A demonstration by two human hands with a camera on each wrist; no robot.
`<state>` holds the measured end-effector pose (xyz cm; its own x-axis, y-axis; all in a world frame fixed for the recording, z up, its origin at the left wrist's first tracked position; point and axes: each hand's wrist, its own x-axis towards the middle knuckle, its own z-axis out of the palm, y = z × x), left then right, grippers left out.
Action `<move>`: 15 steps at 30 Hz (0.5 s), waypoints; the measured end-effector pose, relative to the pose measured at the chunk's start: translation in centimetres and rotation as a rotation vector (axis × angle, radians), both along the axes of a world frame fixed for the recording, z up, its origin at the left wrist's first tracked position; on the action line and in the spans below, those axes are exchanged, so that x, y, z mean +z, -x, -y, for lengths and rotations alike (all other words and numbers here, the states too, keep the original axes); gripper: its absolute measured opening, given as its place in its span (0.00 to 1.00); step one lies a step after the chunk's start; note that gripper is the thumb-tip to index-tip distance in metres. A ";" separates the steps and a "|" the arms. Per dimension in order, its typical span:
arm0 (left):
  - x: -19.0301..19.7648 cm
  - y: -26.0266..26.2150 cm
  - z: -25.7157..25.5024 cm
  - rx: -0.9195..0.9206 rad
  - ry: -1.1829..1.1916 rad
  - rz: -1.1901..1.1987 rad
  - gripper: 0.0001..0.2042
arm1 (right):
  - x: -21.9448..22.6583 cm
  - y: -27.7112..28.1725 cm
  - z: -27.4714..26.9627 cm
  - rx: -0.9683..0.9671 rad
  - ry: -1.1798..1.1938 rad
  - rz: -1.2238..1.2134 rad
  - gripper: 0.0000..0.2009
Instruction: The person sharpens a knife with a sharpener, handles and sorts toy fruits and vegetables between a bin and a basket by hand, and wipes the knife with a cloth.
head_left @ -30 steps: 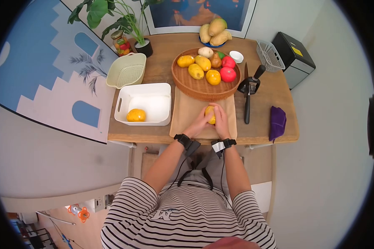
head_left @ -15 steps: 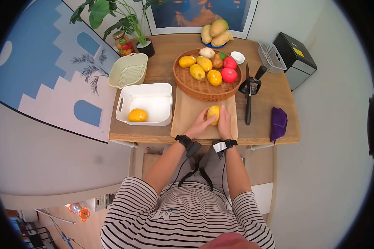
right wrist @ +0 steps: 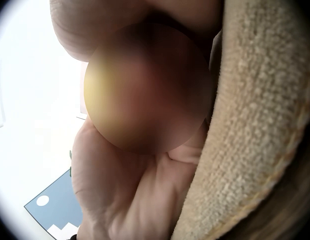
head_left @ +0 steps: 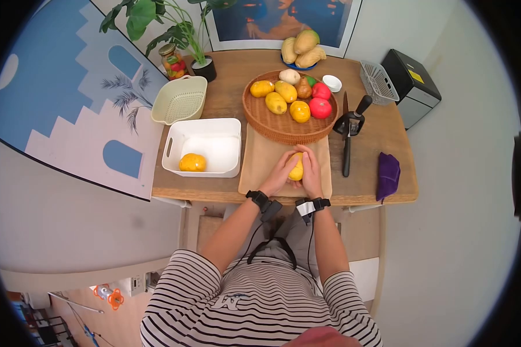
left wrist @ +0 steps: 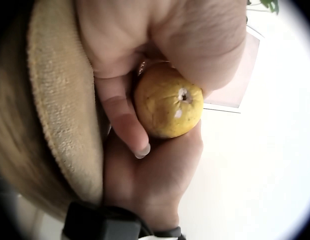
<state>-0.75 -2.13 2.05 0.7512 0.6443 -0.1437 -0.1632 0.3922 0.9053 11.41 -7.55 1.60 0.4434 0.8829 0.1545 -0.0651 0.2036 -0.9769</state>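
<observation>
Over the tan cloth (head_left: 260, 168) at the table's front, both hands cup one round yellow fruit (head_left: 296, 169). My left hand (head_left: 279, 175) holds it from the left, fingers curled about its side. From the right, my right hand (head_left: 312, 173) wraps it. In the left wrist view the yellow fruit (left wrist: 167, 110) shows a pale stem scar and some light specks between the two hands. Close to the right wrist camera, the same fruit (right wrist: 102, 95) looks blurred and shaded. Another yellow fruit (head_left: 192, 162) lies in the white bin (head_left: 223, 147) at the left.
Behind the cloth stands a round wicker basket (head_left: 292, 136) of yellow, red and brown fruit. Right of it are a knife (head_left: 346, 156), a black sharpener-like holder (head_left: 353, 124) and a purple cloth (head_left: 388, 173). A pale green basket (head_left: 179, 101) sits behind the bin.
The hands stay over the cloth and shift about the yellow fruit. Half a second ago more of it showed; now the right fingers reach over its top again.
</observation>
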 end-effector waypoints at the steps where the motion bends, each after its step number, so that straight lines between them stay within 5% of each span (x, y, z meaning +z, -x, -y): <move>1: 0.0 0.1 -0.2 -0.035 0.040 0.024 0.24 | -0.1 -0.2 0.1 0.026 -0.002 0.063 0.17; 3: 0.1 0.1 -0.2 -0.066 0.077 0.051 0.25 | -0.3 -0.3 0.0 0.056 -0.007 0.127 0.17; 9: -0.9 -0.2 0.2 -0.074 -0.215 0.126 0.24 | 0.9 -0.8 0.5 0.113 0.116 -0.233 0.20; 12: -1.8 -0.1 -0.4 -0.076 -0.038 0.074 0.26 | 1.1 0.3 0.2 0.023 -0.046 -0.072 0.19; 14: -1.6 -0.1 -0.4 0.002 0.119 0.154 0.25 | 0.6 0.3 -0.4 -0.099 -0.181 0.569 0.17; 15: -1.3 -0.2 -0.3 0.006 0.114 0.157 0.25 | 0.5 0.3 -0.4 -0.095 -0.187 0.571 0.17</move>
<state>-0.56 -1.85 0.80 0.7661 0.6353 -0.0971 -0.3018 0.4890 0.8184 11.13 -7.11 2.14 0.3201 0.7786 0.5398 0.4859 0.3542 -0.7990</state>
